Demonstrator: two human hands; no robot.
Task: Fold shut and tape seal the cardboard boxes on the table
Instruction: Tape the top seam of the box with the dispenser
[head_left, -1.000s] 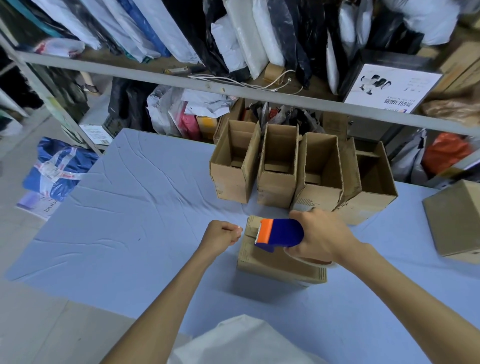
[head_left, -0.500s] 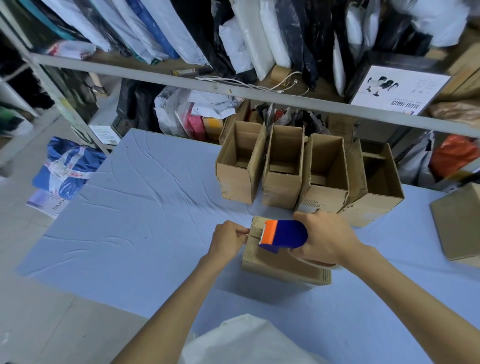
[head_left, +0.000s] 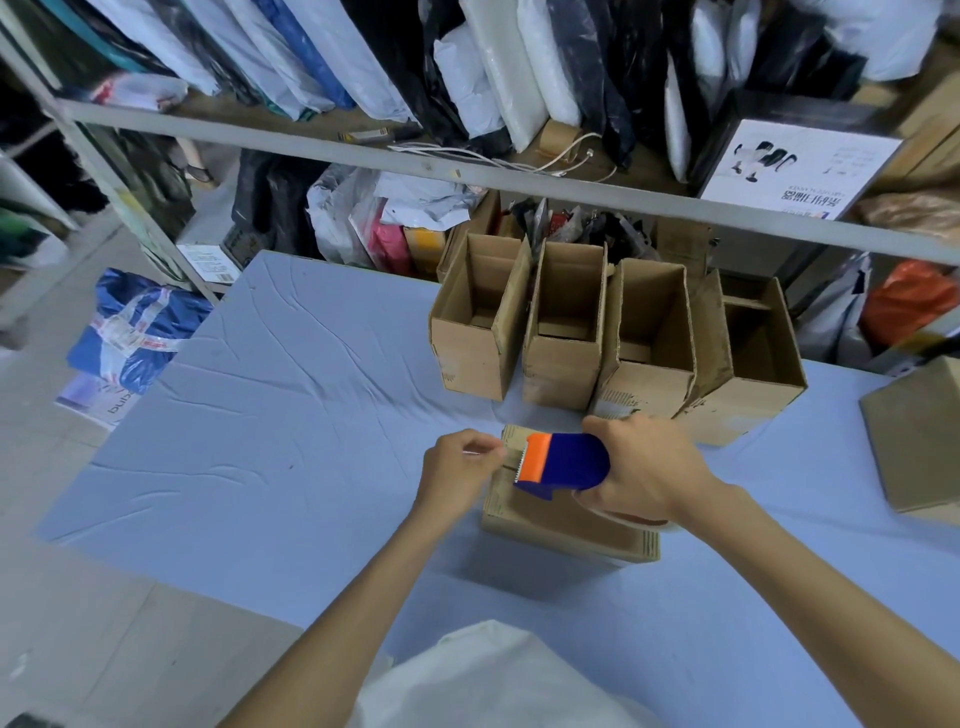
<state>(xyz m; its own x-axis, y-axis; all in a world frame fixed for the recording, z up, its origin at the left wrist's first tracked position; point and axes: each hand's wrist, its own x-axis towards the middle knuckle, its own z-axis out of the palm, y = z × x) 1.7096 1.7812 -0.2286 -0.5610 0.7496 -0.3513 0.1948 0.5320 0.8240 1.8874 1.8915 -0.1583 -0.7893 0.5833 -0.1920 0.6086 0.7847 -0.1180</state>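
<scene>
Closed box (head_left: 566, 519) lies on the table (head_left: 260, 415) near me, 4 open boxes (head_left: 561, 364) behind it. My right hand (head_left: 649, 467) wraps the tape dispenser (head_left: 566, 460) above the lid. My left hand (head_left: 457, 470), fingers curled, seems to pinch the tape end (head_left: 483, 452) at the left edge. Best approach: anchor the end down the side, then pull straight along the seam.

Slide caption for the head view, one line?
Right hand holds tape dispenser over closed box, left hand pinches tape end; four open boxes behind.
</scene>
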